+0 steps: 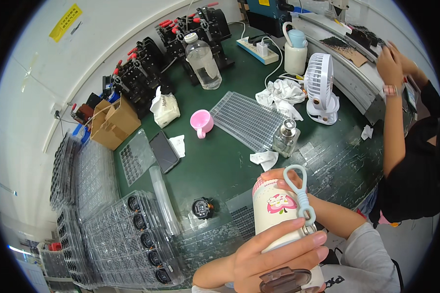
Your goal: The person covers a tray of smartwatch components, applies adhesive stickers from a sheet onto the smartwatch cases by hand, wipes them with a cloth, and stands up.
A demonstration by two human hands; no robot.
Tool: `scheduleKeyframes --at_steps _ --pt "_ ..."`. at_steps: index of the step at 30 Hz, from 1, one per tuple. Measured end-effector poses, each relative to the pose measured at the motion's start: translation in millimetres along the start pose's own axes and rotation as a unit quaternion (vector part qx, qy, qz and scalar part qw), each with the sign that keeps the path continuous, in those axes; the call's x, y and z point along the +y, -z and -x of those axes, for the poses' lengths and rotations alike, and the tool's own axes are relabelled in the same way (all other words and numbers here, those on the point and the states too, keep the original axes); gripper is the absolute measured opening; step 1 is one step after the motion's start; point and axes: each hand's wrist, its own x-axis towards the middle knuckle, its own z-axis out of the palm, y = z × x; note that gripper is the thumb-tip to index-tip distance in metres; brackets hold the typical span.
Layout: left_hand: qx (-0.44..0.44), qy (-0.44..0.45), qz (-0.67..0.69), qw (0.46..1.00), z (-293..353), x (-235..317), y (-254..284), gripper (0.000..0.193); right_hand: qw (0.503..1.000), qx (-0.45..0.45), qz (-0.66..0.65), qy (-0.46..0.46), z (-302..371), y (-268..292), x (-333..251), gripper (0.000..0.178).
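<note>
Drinking bottle (268, 215): a smooth cream finish is being presented. Carrying loop (303, 199): a matt, rubbery-looking surface is being shown. Cup (202, 120): glossy pink plastic is being displayed. Dispenser bottle (284, 142): a clear, glossy finish is being topped by a shiny metal cap (289, 124). Carton (116, 128): matt brown cardboard is being shown. Tabletop (327, 168): scuffed green coating is being exposed.

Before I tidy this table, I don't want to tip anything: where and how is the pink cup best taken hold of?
Probably by pinching the handle of the pink cup, coming from the camera wearer's side: it juts out toward them, while the cup stands upright.
</note>
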Motion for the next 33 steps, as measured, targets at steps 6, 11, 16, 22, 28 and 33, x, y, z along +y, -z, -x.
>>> scheduleKeyframes --at_steps 6,11,16,22,28,33 --pt "0.003 0.064 0.005 0.998 0.1 6.9 1.8 0.032 1.000 -0.009 -0.009 -0.006 6.0 2.0 0.3 0.063" --pt "-0.016 0.091 0.044 0.995 -10.3 12.8 19.5 0.033 0.996 -0.039 -0.035 -0.073 11.4 0.1 2.1 0.067" --pt "0.067 0.123 0.110 0.984 -4.2 13.3 12.6 0.034 0.998 -0.042 -0.019 -0.048 7.0 0.6 0.6 0.071" --pt "0.042 0.044 0.048 0.997 -3.0 7.3 7.5 0.029 0.997 -0.055 -0.006 -0.055 5.3 1.6 -3.1 0.069" --pt "0.164 -0.012 -0.008 0.986 -1.9 1.9 -13.6 0.044 0.997 -0.050 0.019 -0.048 8.0 -0.8 0.0 0.068" --pt "0.116 0.005 -0.032 0.993 -1.3 4.5 -7.9 0.048 0.998 -0.048 0.018 -0.048 3.1 0.9 -3.1 0.067"
